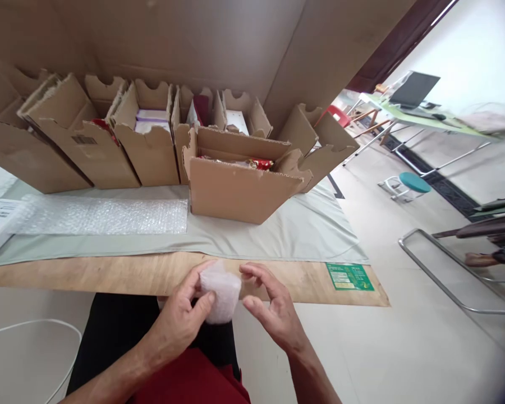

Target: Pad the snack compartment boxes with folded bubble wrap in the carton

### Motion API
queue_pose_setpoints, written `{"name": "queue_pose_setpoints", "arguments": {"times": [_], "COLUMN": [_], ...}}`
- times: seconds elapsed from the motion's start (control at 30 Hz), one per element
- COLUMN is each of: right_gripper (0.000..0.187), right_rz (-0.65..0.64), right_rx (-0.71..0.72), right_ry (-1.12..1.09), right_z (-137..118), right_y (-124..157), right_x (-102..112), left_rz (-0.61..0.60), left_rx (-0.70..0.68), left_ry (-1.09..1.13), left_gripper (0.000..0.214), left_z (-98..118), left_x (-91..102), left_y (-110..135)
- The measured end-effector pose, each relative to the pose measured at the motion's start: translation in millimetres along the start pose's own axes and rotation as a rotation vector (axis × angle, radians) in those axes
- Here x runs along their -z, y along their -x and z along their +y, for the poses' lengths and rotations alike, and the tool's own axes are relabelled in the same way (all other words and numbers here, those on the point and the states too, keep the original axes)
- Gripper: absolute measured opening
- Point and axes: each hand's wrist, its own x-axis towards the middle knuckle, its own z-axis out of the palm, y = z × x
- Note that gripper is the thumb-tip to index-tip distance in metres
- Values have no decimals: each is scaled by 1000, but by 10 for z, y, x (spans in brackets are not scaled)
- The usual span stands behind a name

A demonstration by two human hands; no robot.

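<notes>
My left hand (pixel 184 314) grips a small bundle wrapped in bubble wrap (pixel 221 294), thumb and fingers closed round it just below the edge of the wooden table (pixel 130 272). My right hand (pixel 271 306) hovers beside the bundle with fingers curled and apart, holding nothing. Both hands are over my lap, near the table's front edge.
A strip of bubble wrap (pixel 103 216) lies on a pale cloth (pixel 294 230). An open cardboard box (pixel 239 182) holding red packets stands in front of a row of open boxes (pixel 109 134). A green sticker (pixel 349 276) marks the table's right end. A stool (pixel 414 182) and desk (pixel 425 118) stand beyond.
</notes>
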Motion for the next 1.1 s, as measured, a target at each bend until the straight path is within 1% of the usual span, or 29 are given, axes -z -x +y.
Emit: {"name": "queue_pose_setpoints", "arguments": {"times": [0.07, 0.1, 0.13, 0.2, 0.23, 0.3, 0.4, 0.47, 0.5, 0.53, 0.6, 0.67, 0.7, 0.73, 0.77, 0.83, 0.87, 0.9, 0.93, 0.97, 1.0, 1.07, 1.1], "right_gripper": [63, 63, 56, 31, 23, 19, 18, 20, 21, 22, 22, 23, 23, 22, 22, 22, 21, 20, 19, 18, 19, 24, 26], "right_rz": [-137, -195, -240, -294, -307, -312, -317, -319, -302, -268, -146, 36, 151, 266, 375, 539, 573, 558, 492, 377, 224, -72, -177], "right_rx": [-12, -33, -60, -119, -137, -155, -145, -126, -113, -99, -57, -12, 15, 46, 82, 176, 226, 277, 326, 375, 413, 448, 450], "right_ry": [-50, -59, -54, -34, -27, -5, 75, 119, 126, 126, 111, 90, 83, 79, 84, 156, 244, 363, 495, 616, 710, 808, 838], "right_z": [-61, -97, -133, -197, -223, -259, -294, -321, -340, -363, -428, -523, -582, -649, -721, -875, -953, -1027, -1096, -1158, -1210, -1281, -1299], "right_y": [-41, -61, -81, -118, -135, -168, -230, -287, -320, -356, -437, -544, -614, -698, -796, -1032, -1162, -1295, -1424, -1547, -1658, -1845, -1922], "right_x": [101, 134, 155, 177, 186, 213, 306, 421, 500, 596, 829, 1089, 1214, 1329, 1430, 1585, 1642, 1690, 1730, 1762, 1786, 1798, 1781], "left_rz": [-78, -110, -134, -158, -159, -146, -136, -116, -90, -44, 117, 313, 400, 466, 505, 513, 496, 471, 442, 416, 394, 361, 350], "left_rx": [-49, -78, -107, -150, -168, -212, -284, -356, -420, -517, -762, -980, -1051, -1094, -1109, -1102, -1092, -1084, -1082, -1089, -1098, -1106, -1105], "left_ry": [-148, -209, -260, -319, -327, -315, -287, -347, -403, -468, -618, -787, -876, -960, -1034, -1133, -1154, -1159, -1149, -1129, -1105, -1063, -1046], "left_gripper": [64, 67, 70, 73, 74, 72, 60, 51, 48, 46, 44, 45, 47, 49, 50, 45, 38, 32, 26, 24, 22, 22, 23], "left_z": [5, 5, 4, 6, 10, 27, 81, 164, 231, 317, 551, 838, 982, 1116, 1229, 1374, 1403, 1404, 1383, 1348, 1305, 1220, 1186], "left_x": [-3, -14, -30, -66, -82, -100, -79, -25, 14, 58, 151, 230, 259, 281, 295, 309, 311, 312, 313, 315, 319, 330, 336], "left_y": [5, 0, -9, -41, -60, -104, -179, -244, -287, -339, -474, -653, -755, -861, -965, -1144, -1210, -1254, -1276, -1279, -1268, -1224, -1203]}}
